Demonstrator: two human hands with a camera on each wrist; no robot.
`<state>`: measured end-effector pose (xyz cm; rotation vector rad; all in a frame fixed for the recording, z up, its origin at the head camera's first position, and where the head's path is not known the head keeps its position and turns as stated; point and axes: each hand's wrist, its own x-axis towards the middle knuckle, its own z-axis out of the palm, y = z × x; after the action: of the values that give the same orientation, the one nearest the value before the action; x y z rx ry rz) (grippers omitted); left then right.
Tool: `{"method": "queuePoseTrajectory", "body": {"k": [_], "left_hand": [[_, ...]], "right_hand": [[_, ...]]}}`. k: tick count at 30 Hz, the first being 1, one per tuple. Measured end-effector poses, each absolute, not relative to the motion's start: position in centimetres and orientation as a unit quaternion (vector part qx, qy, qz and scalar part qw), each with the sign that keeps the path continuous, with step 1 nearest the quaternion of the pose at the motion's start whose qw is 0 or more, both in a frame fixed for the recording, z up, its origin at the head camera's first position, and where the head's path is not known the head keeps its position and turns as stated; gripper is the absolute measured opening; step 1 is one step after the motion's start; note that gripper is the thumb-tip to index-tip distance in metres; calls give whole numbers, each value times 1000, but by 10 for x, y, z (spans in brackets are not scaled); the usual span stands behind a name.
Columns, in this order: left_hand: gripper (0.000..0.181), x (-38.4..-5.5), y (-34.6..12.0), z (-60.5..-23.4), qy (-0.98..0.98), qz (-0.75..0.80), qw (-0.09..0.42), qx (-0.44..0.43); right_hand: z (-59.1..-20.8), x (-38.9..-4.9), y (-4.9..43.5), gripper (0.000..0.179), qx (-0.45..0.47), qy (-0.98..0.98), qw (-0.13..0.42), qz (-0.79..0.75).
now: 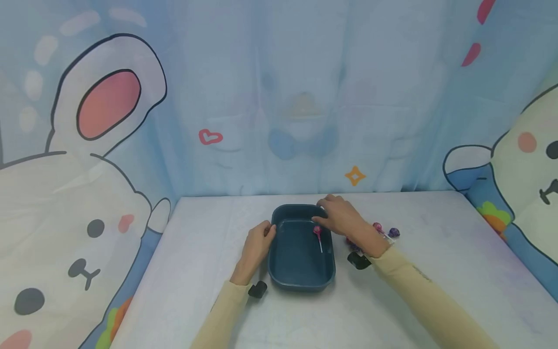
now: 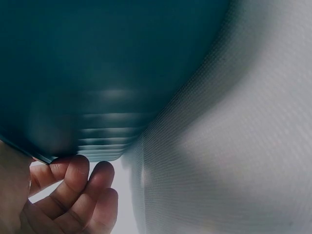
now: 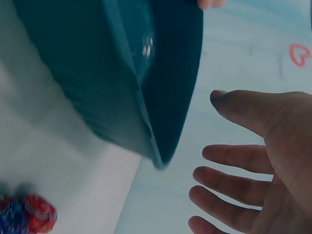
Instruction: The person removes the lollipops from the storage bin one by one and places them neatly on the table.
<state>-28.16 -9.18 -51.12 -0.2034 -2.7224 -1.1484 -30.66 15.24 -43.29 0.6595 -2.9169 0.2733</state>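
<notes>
My left hand (image 1: 256, 246) holds the left rim of a deep blue plastic tub (image 1: 301, 285). In the left wrist view its curled fingers (image 2: 95, 183) lie against the outer wall, at the rim. Inside the tub, near its right side, lies a pink lollipop (image 1: 317, 230) with a white stick. My right hand (image 1: 342, 216) is over the tub's far right corner. Its fingers are spread with nothing between them, as the right wrist view shows. Right of the tub, partly hidden by the right forearm, are red lollipops (image 3: 41, 213) and a purple lollipop (image 1: 394, 232).
The tub stands on a table with a white cloth (image 1: 209, 242). Behind it hangs a pale blue curtain (image 1: 305, 58) printed with cartoon rabbits. A small black wrist camera (image 1: 359, 261) sits under the right wrist, and another black camera (image 1: 258, 290) is by the left one.
</notes>
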Motion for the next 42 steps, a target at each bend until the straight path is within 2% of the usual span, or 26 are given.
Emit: {"method": "queuePoseTrajectory", "body": {"k": [9, 14, 30, 42], "left_hand": [[29, -282, -92, -510, -915, -386, 92, -70], [28, -282, -92, -511, -914, -389, 93, -70], [27, -283, -93, -512, -912, -389, 99, -78], [28, -284, -92, -513, -915, -384, 102, -74]], "right_hand": [[-441, -304, 120, 44, 250, -967, 46, 3], [-449, -304, 109, 34, 278, -957, 39, -72], [-459, -306, 106, 8, 278, -949, 32, -147], [-464, -311, 106, 11, 274, -944, 8, -184]]}}
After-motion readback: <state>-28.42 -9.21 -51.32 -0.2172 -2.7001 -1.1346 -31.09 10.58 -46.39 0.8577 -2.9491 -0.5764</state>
